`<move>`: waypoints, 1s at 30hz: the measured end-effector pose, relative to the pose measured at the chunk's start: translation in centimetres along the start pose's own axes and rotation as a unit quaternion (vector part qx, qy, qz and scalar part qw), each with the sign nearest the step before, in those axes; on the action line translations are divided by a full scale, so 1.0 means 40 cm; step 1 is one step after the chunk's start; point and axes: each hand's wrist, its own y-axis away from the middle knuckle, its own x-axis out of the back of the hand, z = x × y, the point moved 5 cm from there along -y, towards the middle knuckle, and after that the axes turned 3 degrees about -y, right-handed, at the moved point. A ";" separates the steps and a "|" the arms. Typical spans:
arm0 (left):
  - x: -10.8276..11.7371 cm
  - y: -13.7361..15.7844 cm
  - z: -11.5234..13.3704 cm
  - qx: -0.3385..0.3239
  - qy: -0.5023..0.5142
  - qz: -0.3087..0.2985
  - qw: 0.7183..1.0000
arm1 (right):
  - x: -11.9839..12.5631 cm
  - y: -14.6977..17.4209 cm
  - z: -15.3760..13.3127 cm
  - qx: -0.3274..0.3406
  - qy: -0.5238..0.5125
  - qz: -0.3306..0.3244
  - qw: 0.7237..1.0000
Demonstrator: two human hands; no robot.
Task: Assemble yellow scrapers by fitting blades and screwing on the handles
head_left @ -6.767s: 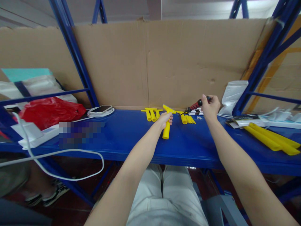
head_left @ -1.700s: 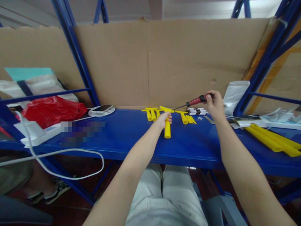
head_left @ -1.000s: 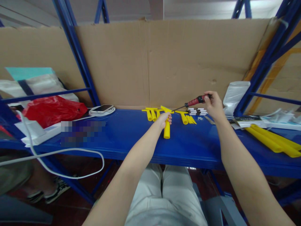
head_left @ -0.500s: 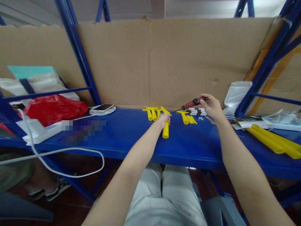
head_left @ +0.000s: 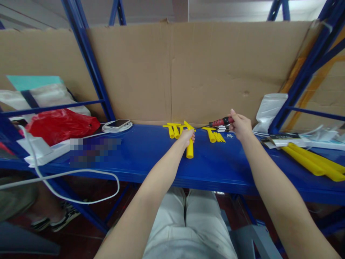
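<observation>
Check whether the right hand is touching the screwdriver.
Touching. The head view shows it: the right hand grips the rear end of the screwdriver, fingers against the handle, with no gap between them.

2 lanes of bare bench (head_left: 215,163) offer passage: 1 between left forearm (head_left: 161,176) and right forearm (head_left: 265,172), 1 between white cable (head_left: 128,127) and loose yellow T-shaped pieces (head_left: 171,132). The screwdriver (head_left: 220,122) bars the gap from left hand (head_left: 188,136) to right hand (head_left: 241,126); cardboard (head_left: 129,72) walls off the back.
</observation>
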 end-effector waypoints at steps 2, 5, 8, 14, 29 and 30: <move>0.000 0.002 0.001 -0.001 0.001 0.001 1.000 | -0.003 -0.001 0.009 -0.066 -0.059 -0.021 0.996; 0.000 0.005 0.001 0.000 0.002 0.000 1.000 | -0.007 -0.001 0.008 -0.107 -0.121 -0.065 0.985; 0.001 0.007 0.001 0.001 0.004 0.002 1.000 | -0.014 0.002 -0.002 -0.087 -0.145 -0.105 0.980; 0.002 0.000 -0.001 0.000 -0.006 0.012 1.000 | -0.023 0.009 0.003 -0.057 -0.130 -0.086 0.986; 0.002 -0.002 -0.002 -0.003 -0.009 0.009 1.000 | -0.032 0.021 -0.007 -0.052 -0.112 -0.094 0.988; 0.003 -0.002 -0.002 -0.003 -0.010 0.010 1.000 | -0.033 0.022 -0.007 -0.057 -0.118 -0.098 0.986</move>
